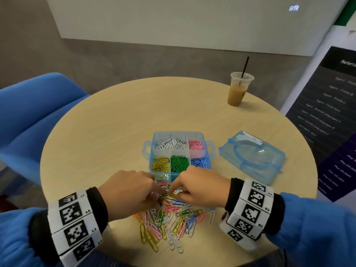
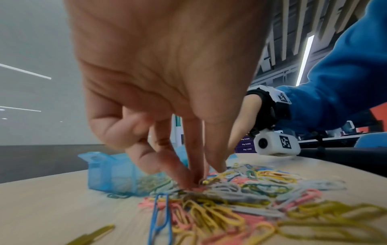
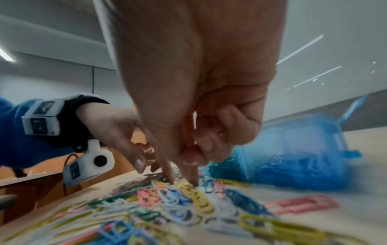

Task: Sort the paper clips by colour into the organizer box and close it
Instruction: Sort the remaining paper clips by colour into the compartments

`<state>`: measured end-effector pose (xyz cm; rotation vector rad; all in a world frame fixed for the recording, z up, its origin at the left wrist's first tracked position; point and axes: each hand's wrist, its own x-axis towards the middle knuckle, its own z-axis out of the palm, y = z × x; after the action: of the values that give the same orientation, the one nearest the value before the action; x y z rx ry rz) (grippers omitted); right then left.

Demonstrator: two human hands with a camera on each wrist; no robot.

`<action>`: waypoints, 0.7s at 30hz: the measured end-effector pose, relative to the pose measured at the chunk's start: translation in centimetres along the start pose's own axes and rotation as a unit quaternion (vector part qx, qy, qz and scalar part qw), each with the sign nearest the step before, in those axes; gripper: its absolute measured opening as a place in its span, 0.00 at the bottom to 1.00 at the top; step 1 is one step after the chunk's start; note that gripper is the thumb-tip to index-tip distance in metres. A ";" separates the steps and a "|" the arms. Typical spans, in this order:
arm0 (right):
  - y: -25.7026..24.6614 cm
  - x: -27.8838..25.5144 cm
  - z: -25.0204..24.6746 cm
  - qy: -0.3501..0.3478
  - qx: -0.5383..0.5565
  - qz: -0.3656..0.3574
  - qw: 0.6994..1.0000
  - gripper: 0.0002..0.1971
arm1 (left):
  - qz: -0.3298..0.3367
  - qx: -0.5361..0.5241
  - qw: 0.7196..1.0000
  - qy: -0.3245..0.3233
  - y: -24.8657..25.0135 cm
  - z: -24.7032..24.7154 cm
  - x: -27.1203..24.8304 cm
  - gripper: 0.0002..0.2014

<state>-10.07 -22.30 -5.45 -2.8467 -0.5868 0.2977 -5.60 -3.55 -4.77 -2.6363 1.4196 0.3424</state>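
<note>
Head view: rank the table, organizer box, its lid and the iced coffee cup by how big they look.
1. table
2. organizer box and lid: look alike, unranked
3. iced coffee cup, though it stands farther away

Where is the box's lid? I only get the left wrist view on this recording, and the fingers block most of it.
Observer: The lid lies on the table, to the right of the organizer box and apart from it.
Operator: Which colours are sorted so far?
Observer: White clips and pink clips sit in the back row; yellow clips, green clips and blue clips in the front row.
Operator: Anything else on the table?
Observer: A cup of iced coffee with a black straw stands near the far right edge.
</note>
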 end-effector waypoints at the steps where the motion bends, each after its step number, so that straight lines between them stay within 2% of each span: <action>1: 0.0 0.0 0.0 0.001 -0.001 0.001 1.000 0.15 | -0.003 0.005 1.000 0.008 -0.1 0.1 -0.1 0.19; 6: 0.6 -0.3 -0.5 0.018 0.018 0.011 1.000 0.10 | -0.038 -0.015 0.998 0.051 -1.5 -0.1 -0.7 0.16; 10: 0.7 0.2 -0.1 0.038 -0.026 0.044 0.998 0.09 | -0.067 -0.005 0.996 0.065 -2.8 0.0 -0.3 0.13; 16: -0.5 1.5 0.6 -0.005 -0.123 0.057 0.991 0.06 | -0.015 0.038 0.999 0.022 -3.1 1.0 0.7 0.14; 21: -0.2 1.2 0.7 -0.035 -0.100 0.065 0.992 0.05 | -0.013 0.065 0.998 0.021 -4.0 1.3 0.5 0.12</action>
<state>-9.26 -21.53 -6.29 -3.0858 -0.4697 0.3820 -2.13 -1.49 -6.12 -2.5698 1.3687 0.1864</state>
